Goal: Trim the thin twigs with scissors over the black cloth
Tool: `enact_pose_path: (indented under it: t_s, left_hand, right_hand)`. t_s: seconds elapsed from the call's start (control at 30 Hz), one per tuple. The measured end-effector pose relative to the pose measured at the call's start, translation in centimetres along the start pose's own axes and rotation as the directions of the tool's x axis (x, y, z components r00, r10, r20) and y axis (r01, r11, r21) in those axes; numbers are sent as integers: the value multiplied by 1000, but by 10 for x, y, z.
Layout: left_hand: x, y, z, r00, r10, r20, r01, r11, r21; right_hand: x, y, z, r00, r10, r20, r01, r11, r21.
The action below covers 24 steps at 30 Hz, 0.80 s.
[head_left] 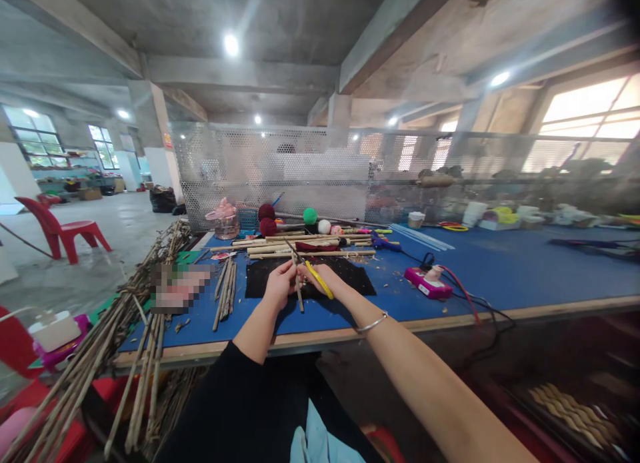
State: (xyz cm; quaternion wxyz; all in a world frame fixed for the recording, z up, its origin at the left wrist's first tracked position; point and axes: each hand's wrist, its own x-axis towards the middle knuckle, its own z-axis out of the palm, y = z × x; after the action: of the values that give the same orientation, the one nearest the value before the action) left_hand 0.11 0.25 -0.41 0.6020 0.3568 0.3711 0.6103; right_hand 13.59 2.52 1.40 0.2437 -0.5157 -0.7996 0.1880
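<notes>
My left hand (281, 281) is closed around a thin wooden stick (299, 296) that points down toward the table's front edge. In my right hand (325, 277) are yellow-handled scissors (319, 280), their blades reaching up and left by the stick. Whether the blades touch the stick I cannot make out. Both hands are close together above a black cloth (256, 280) on the blue table. Just behind them lie several pale wooden rods (310, 254). Left of the cloth rests a small bundle of thin sticks (227, 291).
Large bundles of twigs (107, 340) hang over the table's left side. A magenta power strip (428, 283) with cables sits to the right. Yarn balls (310, 216) and a glue gun (386, 243) lie further back, before a perforated metal screen (280, 176). A red chair (65, 230) stands left.
</notes>
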Motion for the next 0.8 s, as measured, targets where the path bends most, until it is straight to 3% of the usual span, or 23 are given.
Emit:
enact_pose_path:
  t_s: [0.27, 0.4, 0.8]
  left_hand:
    - [0, -1, -1, 1000, 24, 14, -24, 1000, 13]
    - [1, -1, -1, 998, 41, -38, -40, 999, 12]
    - [0, -2, -1, 998, 58, -36, -58, 998, -12]
  right_hand:
    - [4, 6, -2, 994, 113, -4, -113, 992, -60]
    - [-2, 3, -2, 995, 102, -13, -103, 994, -35]
    - [2, -11, -4, 995, 100, 18, -100, 995, -20]
